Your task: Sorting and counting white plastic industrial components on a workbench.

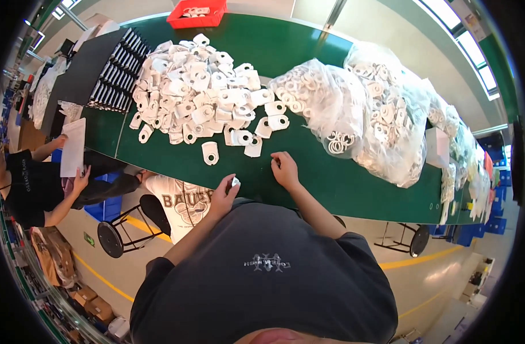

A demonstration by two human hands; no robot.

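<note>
A small white flat plastic piece (235, 182) is pinched between the fingertips of the left hand (223, 195), held just over the near edge of the long green work table (331, 183). Most of the piece is covered by the fingers, so its full shape cannot be made out. The right hand (285, 167) is laid knuckles-up on the green surface a little farther in, fingers curled under; whether anything is held beneath them cannot be told.

Just beyond the hands, a single white tag-shaped part with a round hole (210, 152) lies apart from the large heap of similar white holed parts (199, 86), which is spread across the middle of the table. To the right of the heap, clear plastic bags filled with white rings (354, 109) are piled up; their contents are blurred by the film, and the row of bags is bent and lost toward the picture's rim. A red plastic bin (197, 12) is cut off at the top edge. Black trays with rows of slots (116, 71) are seen at the table's left end.

Below the table edge, a seated person in a pale printed shirt (179, 200) is largely hidden by the left forearm. Another person in black holding a white sheet (73, 148) is seen at the left. The lower picture is filled by the wearer's own dark grey shirt (262, 275).
</note>
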